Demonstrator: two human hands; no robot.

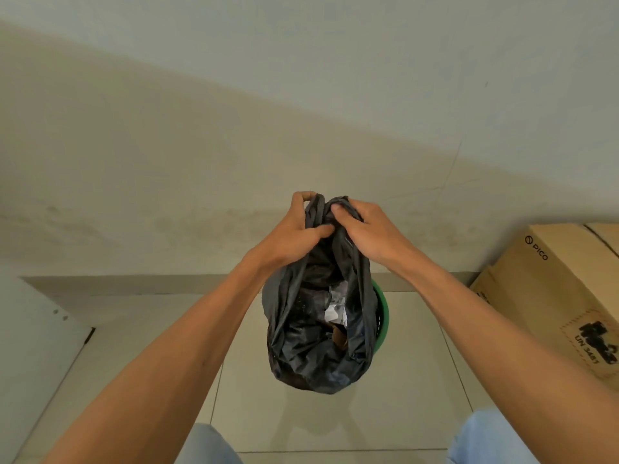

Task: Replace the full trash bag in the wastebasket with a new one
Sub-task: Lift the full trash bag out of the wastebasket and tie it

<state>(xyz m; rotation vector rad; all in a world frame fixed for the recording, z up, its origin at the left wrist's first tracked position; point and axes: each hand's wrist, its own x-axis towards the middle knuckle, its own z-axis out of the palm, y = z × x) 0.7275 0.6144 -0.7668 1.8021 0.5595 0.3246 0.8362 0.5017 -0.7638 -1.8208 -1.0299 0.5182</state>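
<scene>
Both hands are clenched on the gathered top of a black trash bag [318,336]: the left hand [294,229] grips the left side of the bunched plastic, the right hand [365,229] the right side, thumbs nearly meeting at the middle. The bag hangs between the forearms, its mouth partly open, showing crumpled white paper [336,308] and a brown scrap inside. Behind its right edge a green wastebasket [382,316] peeks out, standing on the tiled floor [402,413] near the wall. At the right stands a cardboard box [552,296] printed "PICO" and "UN 3481".
</scene>
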